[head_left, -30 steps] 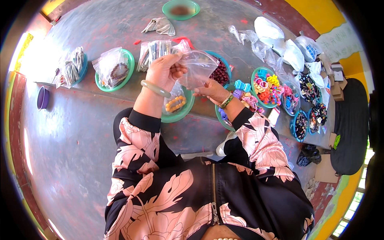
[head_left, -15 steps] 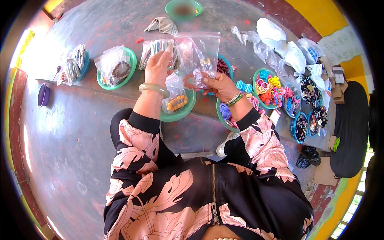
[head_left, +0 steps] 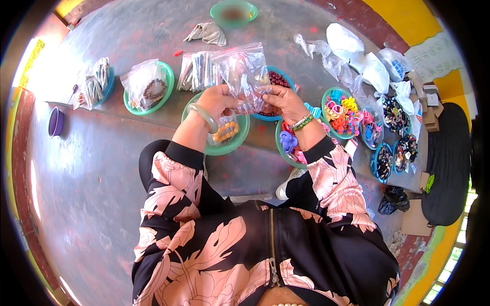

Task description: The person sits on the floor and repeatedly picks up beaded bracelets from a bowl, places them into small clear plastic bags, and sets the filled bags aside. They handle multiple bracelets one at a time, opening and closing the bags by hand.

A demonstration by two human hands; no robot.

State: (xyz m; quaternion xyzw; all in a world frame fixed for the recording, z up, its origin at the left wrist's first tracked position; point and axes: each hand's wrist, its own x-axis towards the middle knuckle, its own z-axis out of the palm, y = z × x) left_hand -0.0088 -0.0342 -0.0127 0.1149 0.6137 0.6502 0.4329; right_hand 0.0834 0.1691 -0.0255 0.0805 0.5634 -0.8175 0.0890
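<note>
Two bare hands share one clear plastic zip bag (head_left: 241, 57): the left hand (head_left: 217, 102) closes thumb and fingers on its lower left part, the right hand (head_left: 287, 105) pinches its lower right part, and the pale contents between them are too blurred to name. Half a second ago the left hand stood higher along the bag's edge and a pale mauve ruffled piece showed plainly at its lower end; now the left hand is down level with the right, the bag's upper edge slopes toward the left, and that piece no longer shows clearly, which suggests that the lower end is steadier and is where the handling now centres. Just below the bag, a yellow bead bracelet (head_left: 225, 131) lies in a green basin (head_left: 224, 150); behind its right side are dark red beads (head_left: 277, 79) in a blue basin (head_left: 266, 119); to its left lie slim packeted items (head_left: 196, 71), and well to its right, bright hair ties (head_left: 338, 113)
</note>
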